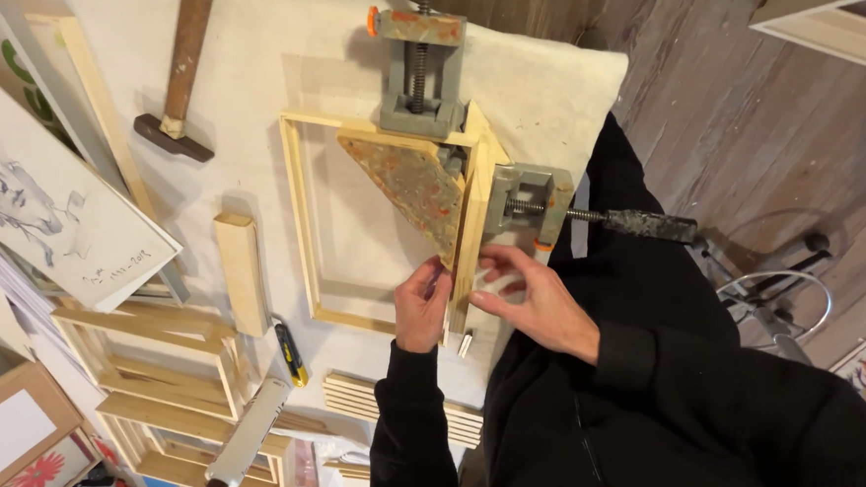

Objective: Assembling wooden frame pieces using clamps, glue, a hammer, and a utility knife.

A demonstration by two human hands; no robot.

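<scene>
A pale wooden frame (303, 211) lies on a white cloth, its top right corner held in a grey corner clamp (423, 96) with a rust-speckled triangular plate (412, 180). My left hand (421, 305) grips the lower end of the frame's right rail (466, 271) from the left, fingers curled on it. From the right side my right hand (533, 300) pinches the same rail, just below the clamp's second jaw (525, 204). A small pale piece (465, 344) lies under my hands.
A hammer (183, 84) lies at top left, with a wood block (242, 273) and a yellow-black utility knife (291, 353) below it. Stacked frames (163, 371), a white-handled saw (248, 443), wooden strips (352, 396) and a drawing (36, 205) fill the left. A chair base (781, 294) stands on the plank floor.
</scene>
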